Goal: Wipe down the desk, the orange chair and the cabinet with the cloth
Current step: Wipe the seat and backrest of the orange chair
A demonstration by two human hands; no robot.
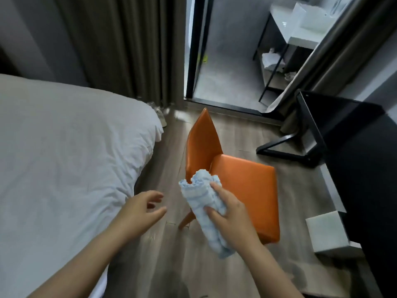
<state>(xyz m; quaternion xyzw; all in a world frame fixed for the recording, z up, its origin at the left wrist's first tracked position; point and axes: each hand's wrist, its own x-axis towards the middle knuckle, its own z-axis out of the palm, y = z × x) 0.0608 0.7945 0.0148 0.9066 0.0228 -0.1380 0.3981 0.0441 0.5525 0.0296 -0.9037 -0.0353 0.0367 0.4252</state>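
- Judging progress: the cloth (pixel 206 207) is held in the air and lies on nothing, so no wipe is running right now.
- Orange chair (pixel 245 183), centre: seat and back look even, with no streaks or damp patches to read. My guess is that the chair is the step in hand, either not begun or between passes.
- Desk surface (pixel 339 112), far right: black, no wipe marks visible. Can't tell if it's done.
- Cabinet: can't pick it out in this view, so I count it as left to do.
- Left hand (pixel 141 209): over the floor just beside the bed (pixel 64 147) edge, fingers loosely spread, holding nothing, apart from the cloth.
- Cloth: a bunched blue-and-white roll between the two hands, in front of the chair's near-left corner. Can't tell whether its top end touches the chair back.
- Right hand (pixel 232 218): fingers curled round the middle of the cloth, tips pressing into its near face. One end sticks up past the fingers; the other hangs down below the palm.
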